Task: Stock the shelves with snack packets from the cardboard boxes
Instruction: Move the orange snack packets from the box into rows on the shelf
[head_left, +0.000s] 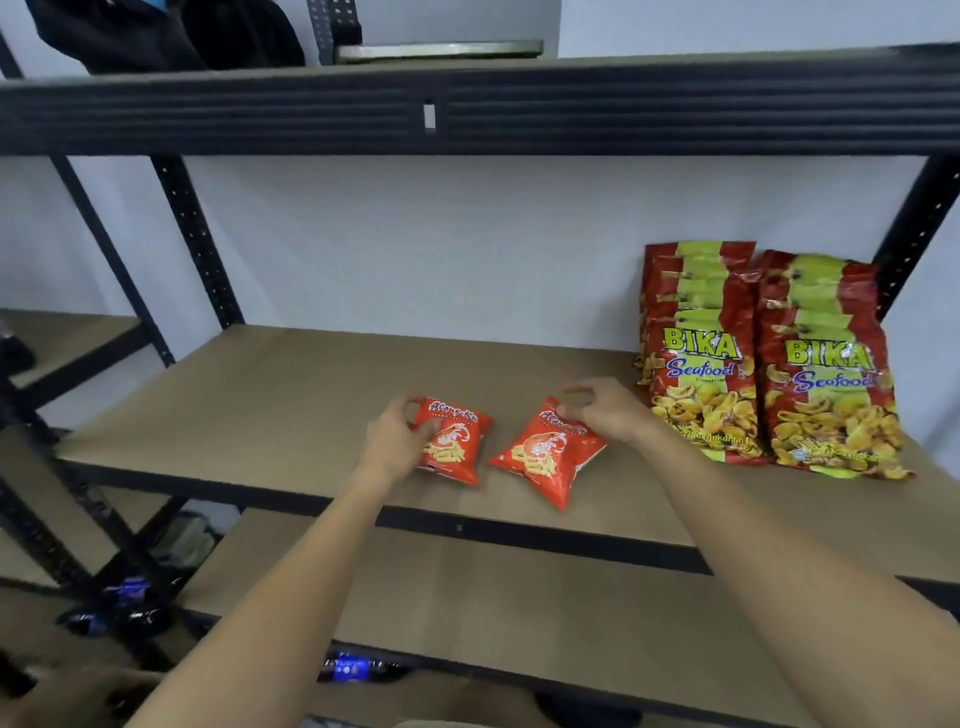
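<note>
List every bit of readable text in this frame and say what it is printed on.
"BIKA Seafood": on the left big packet leaning at the wall.
"BIKA Seafood": on the right big packet beside it.
Script brand name on the two small orange packets: too blurred to read for certain.
Small print low on the big packets: unreadable.

Brown shelf (291, 395) carries two orange packets (453, 441) and Bika bags (701, 353).

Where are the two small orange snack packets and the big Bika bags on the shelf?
Left orange packet (457, 441): head view, middle of its printed front.
Right orange packet (545, 457): head view, centre of its front.
Bika bags (701, 358): head view, logo of the left front bag.
</note>
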